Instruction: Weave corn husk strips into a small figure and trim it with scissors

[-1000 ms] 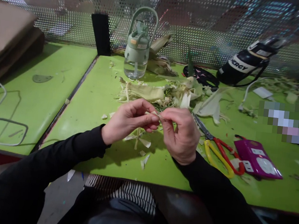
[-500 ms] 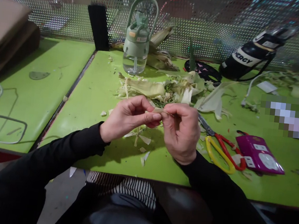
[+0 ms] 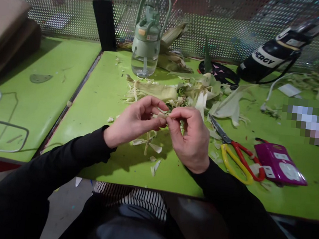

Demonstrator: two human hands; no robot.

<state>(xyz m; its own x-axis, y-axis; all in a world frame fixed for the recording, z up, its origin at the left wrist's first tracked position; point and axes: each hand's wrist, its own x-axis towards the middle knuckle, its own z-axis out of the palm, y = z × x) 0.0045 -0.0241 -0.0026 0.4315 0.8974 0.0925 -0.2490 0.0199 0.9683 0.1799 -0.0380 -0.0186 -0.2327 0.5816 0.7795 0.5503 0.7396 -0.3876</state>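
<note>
Between my two hands is a small pale strip of corn husk [image 3: 162,115], mostly covered by the fingers. My left hand [image 3: 140,119] pinches its left part between thumb and fingers, the index finger lifted above. My right hand [image 3: 189,136] grips the right end between thumb and forefinger, the other fingers curled in. Below them on the green table lies a small flower-like shape of husk strips [image 3: 147,143]. Beyond the hands spreads a heap of corn husks [image 3: 162,91] and shreds. Scissors [image 3: 237,156] with red and yellow handles lie right of my right hand.
A light green water bottle [image 3: 146,46] stands behind the heap. At the back right a black bottle [image 3: 268,58] leans beside a dark oval object [image 3: 221,75]. A purple packet [image 3: 281,164] lies right of the scissors. Cardboard [image 3: 6,31] stands at the left; perforated mesh [image 3: 203,25] borders the back.
My hands have shifted slightly left. My left index finger has lifted off the strip, and my right thumb and forefinger now pinch nearer its middle. The view has also moved slightly.
</note>
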